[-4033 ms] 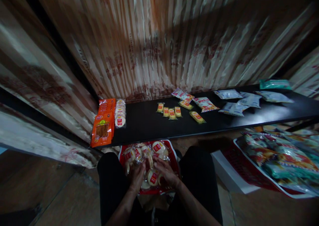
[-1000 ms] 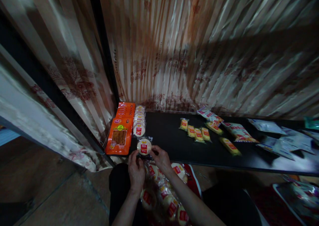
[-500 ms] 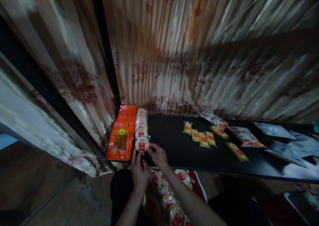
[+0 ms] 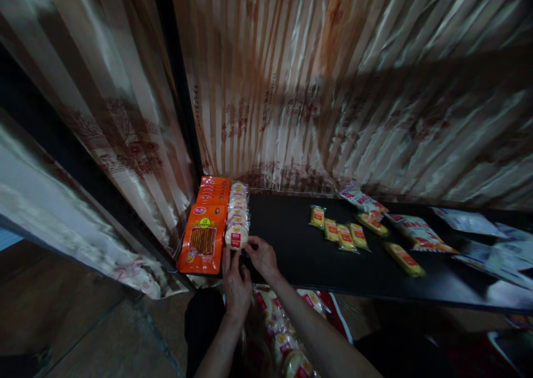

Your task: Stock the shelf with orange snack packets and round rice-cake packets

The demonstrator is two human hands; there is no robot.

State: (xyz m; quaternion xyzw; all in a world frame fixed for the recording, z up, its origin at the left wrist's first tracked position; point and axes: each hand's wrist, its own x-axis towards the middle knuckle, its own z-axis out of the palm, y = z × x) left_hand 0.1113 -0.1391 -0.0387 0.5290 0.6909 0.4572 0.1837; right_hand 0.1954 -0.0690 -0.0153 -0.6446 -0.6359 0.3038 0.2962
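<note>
Round white snack packet [image 4: 236,237], one: on black shelf [image 4: 287,264], near end of a row of matching packets [image 4: 239,205], beside orange pouches [image 4: 204,236]. Right hand [image 4: 263,260]: pinched at right edge. Left hand [image 4: 237,292]: loosely curled at lower edge, grip impossible to tell. Presumably light, stiff, brittle, slick-filmed; best taken by edges, centre unpressed.

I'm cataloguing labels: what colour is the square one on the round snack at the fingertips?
The label is red; the head view shows it.
</note>
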